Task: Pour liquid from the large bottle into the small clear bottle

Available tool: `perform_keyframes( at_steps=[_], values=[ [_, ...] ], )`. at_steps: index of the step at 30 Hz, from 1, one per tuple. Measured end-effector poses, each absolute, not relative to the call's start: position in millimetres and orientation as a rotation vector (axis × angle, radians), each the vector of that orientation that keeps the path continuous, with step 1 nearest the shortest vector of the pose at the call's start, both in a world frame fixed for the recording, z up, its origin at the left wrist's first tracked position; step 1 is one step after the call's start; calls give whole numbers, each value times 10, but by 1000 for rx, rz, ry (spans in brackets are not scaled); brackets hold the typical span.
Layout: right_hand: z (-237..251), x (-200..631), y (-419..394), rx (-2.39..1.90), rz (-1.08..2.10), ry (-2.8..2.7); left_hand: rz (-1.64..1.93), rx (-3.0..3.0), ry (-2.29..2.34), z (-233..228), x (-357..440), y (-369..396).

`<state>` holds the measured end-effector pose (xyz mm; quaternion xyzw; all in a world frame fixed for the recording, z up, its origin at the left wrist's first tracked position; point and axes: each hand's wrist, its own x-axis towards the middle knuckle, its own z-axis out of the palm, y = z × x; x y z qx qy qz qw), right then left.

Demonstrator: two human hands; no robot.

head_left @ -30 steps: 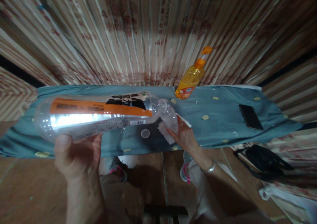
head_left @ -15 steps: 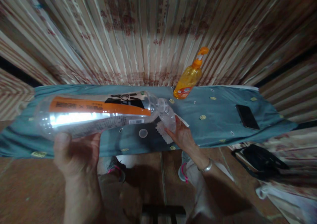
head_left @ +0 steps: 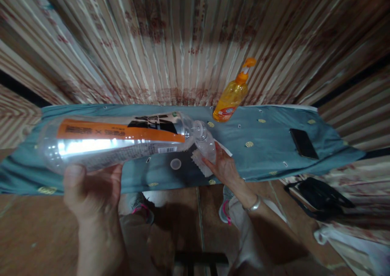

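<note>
Two hands work over a counter (head_left: 274, 154) draped in a teal cloth with small gold dots, set against a pleated striped curtain (head_left: 170, 44).

Left hand (head_left: 91, 190) sits at about 8 o'clock in the view, its grip closed under the base end of a large clear plastic bottle (head_left: 118, 140). That bottle lies nearly level, tipped slightly down toward its mouth, stretching from 9 o'clock to the centre. It carries an orange band and a black-and-white label, and its open neck points right.

Just below the bottle's neck, a small round clear cap (head_left: 176, 164) lies flat on the cloth.

At the centre, the big bottle's mouth meets the mouth of a small clear bottle (head_left: 207, 145), which leans up toward it. Right hand (head_left: 224, 168) has its grip wrapped around this small bottle from below and the right, thumb on its near side. A white paper towel (head_left: 201, 164) lies on the cloth under the small bottle, touching the hand. A silver bangle (head_left: 254, 205) circles the right wrist.

Further right, at about 1 o'clock, an orange pump bottle (head_left: 230, 99) stands at the counter's far edge. A black phone (head_left: 304, 143) lies flat at 3 o'clock, well apart from the hands. A dark bag (head_left: 319, 196) rests on the floor beyond the counter's right end.
</note>
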<state>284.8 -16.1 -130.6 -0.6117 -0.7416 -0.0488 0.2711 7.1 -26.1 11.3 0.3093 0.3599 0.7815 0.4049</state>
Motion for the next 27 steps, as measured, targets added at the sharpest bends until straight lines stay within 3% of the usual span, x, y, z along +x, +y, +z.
perform_keyframes(
  at_steps=[27],
  values=[
    [-1387, 2856, -138, -1595, -179, -1968, 1958, 803, 907, 119, 67, -275]
  ],
)
